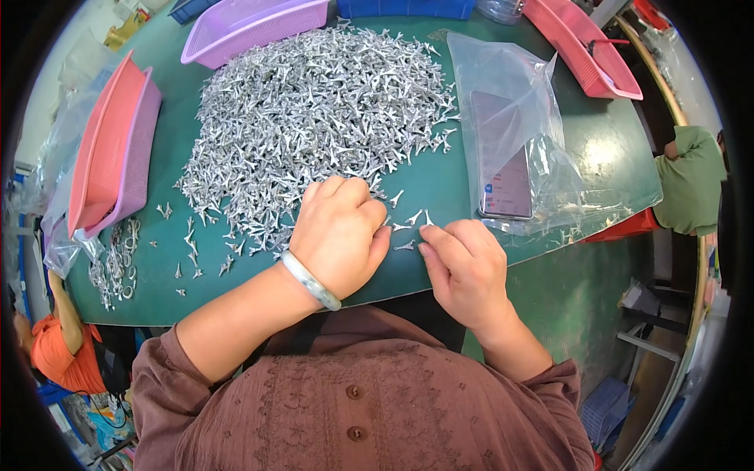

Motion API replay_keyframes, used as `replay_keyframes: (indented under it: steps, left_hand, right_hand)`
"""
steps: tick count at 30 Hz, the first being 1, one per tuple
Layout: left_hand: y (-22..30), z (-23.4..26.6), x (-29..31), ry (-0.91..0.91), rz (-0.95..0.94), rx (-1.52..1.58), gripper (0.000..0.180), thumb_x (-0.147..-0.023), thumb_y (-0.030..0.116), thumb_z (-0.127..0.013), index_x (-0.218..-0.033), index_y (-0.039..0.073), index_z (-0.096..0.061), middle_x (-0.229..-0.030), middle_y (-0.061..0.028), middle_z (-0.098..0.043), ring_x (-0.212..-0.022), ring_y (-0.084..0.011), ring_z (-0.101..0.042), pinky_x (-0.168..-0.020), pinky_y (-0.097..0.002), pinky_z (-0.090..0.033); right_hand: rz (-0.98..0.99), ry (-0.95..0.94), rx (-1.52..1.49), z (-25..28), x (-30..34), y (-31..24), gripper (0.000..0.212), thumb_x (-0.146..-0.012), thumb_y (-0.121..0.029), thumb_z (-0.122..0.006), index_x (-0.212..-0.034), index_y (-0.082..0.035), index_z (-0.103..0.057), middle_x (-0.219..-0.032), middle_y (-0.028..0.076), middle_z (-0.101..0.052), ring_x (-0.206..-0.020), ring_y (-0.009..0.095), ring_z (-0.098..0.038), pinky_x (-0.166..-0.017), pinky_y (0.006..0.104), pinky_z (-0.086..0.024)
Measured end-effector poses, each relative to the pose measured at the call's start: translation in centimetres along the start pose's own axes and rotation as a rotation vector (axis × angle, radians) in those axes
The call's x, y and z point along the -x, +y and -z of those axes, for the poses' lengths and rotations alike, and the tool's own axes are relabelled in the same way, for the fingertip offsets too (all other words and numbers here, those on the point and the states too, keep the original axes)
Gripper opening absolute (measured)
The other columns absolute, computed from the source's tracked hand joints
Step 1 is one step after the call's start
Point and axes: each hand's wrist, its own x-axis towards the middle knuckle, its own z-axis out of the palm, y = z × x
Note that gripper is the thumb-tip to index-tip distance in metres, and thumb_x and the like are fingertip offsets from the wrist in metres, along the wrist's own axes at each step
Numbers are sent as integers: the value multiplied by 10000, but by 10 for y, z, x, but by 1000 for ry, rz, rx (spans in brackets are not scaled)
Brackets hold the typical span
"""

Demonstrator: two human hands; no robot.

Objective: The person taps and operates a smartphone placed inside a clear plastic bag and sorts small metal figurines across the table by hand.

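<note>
A wide heap of small silver Eiffel-tower-shaped metal charms (330,110) covers the middle of the green table (177,267). At the heap's near edge is my left hand (338,228), its fingers curled closed; what they hold, if anything, is hidden. A pale bangle (310,281) circles that wrist. To the right, my right hand (471,271) pinches a tower charm (427,217) between thumb and forefinger. Between the two hands lie a few loose charms (404,246) on the table.
A phone (506,184) lies partly under a clear plastic bag (503,71) at right. Pink baskets (581,51) (106,149), a purple basket (251,27) and a blue bin (404,8) stand around the heap. Keyrings (122,259) lie at left. Other people (691,180) (63,353) are at both sides.
</note>
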Motion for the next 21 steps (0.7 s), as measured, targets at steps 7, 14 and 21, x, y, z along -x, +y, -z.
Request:
replay_keyframes:
  steps: [7, 14, 21]
  left_hand:
    - [0, 1, 1, 24, -20, 12, 108, -733, 86, -703, -836, 78, -670, -846, -75, -572, -854, -293, -553, -776, -411, -416]
    - [8, -6, -12, 85, -102, 55, 117, -748, 123, -728, -840, 77, -673, -830, -72, -576, -823, -288, -559, -760, -405, -420]
    - [12, -13, -25, -42, -71, -41, 100, -744, 131, -721, -823, 80, -688, -815, -73, -586, -828, -292, -566, -766, -413, -433]
  right_hand:
    - [-60, 57, 151, 2, 4, 4, 254, -770, -60, -716, -1015, -26, -655, -803, 74, -538, -704, 262, -541, -634, 372, -448]
    - [-101, 56, 198, -2, 0, 3, 233, -784, -70, -705, -1009, -37, -651, -791, 78, -526, -710, 264, -545, -632, 369, -446]
    - [-106, 106, 158, -4, 0, 5, 148, -777, -46, -691, -915, -56, -639, -755, 75, -518, -693, 265, -548, -623, 373, -446]
